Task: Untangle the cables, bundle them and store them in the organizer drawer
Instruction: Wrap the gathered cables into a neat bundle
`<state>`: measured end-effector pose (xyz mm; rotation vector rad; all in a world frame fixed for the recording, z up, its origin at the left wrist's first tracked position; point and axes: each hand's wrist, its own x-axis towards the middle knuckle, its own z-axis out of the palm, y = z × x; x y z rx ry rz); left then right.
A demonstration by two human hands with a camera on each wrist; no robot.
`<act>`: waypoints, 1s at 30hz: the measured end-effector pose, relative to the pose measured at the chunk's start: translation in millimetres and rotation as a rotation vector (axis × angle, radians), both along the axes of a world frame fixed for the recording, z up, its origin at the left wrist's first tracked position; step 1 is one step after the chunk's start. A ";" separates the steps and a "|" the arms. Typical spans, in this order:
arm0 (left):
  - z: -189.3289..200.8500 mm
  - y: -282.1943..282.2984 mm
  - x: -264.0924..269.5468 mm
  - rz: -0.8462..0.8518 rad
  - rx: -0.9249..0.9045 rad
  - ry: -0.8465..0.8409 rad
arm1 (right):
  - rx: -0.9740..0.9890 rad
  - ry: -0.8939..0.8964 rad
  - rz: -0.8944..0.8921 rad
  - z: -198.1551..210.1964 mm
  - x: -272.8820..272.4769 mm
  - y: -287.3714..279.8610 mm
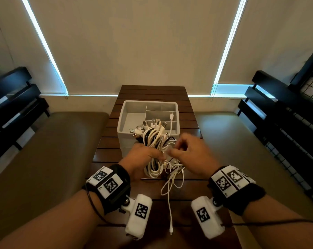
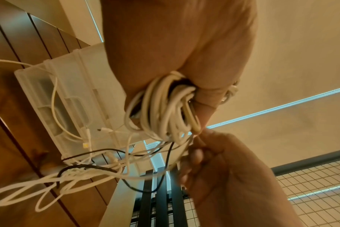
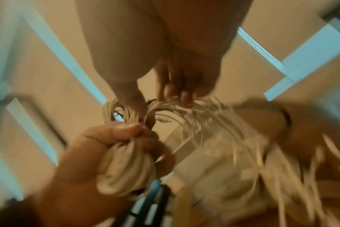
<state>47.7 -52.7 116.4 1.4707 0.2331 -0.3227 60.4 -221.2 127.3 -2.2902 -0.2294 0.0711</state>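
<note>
A thick bundle of white and black cables (image 1: 154, 150) is held above the table, its plug ends fanning out over the organizer. My left hand (image 1: 145, 157) grips the coiled bundle (image 2: 165, 107) around its middle. My right hand (image 1: 184, 150) pinches white cable strands (image 3: 171, 101) at the bundle's right side; the right wrist view is blurred. Loose cable ends (image 1: 170, 194) hang down to the table, one plug near the front. The grey organizer drawer (image 1: 121, 121) with several compartments sits just behind the hands, a white cable (image 1: 171, 121) draped in its right compartment.
The dark slatted wooden table (image 1: 152, 92) is narrow, with brown cushioned benches (image 1: 53, 150) on both sides. Black shelving (image 1: 286, 114) stands at the right and left edges. Window blinds fill the wall behind.
</note>
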 end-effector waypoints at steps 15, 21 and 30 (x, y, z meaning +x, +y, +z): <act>-11.2 -14.8 4.3 0.019 -0.106 -0.056 | 0.574 0.596 0.229 -28.6 -11.9 39.2; -6.7 -13.7 1.2 -0.033 -0.174 -0.042 | 0.537 0.440 0.098 -32.5 -16.1 46.7; -8.8 -19.7 3.1 -0.089 -0.350 0.037 | 0.432 0.398 0.125 -23.2 -14.1 38.3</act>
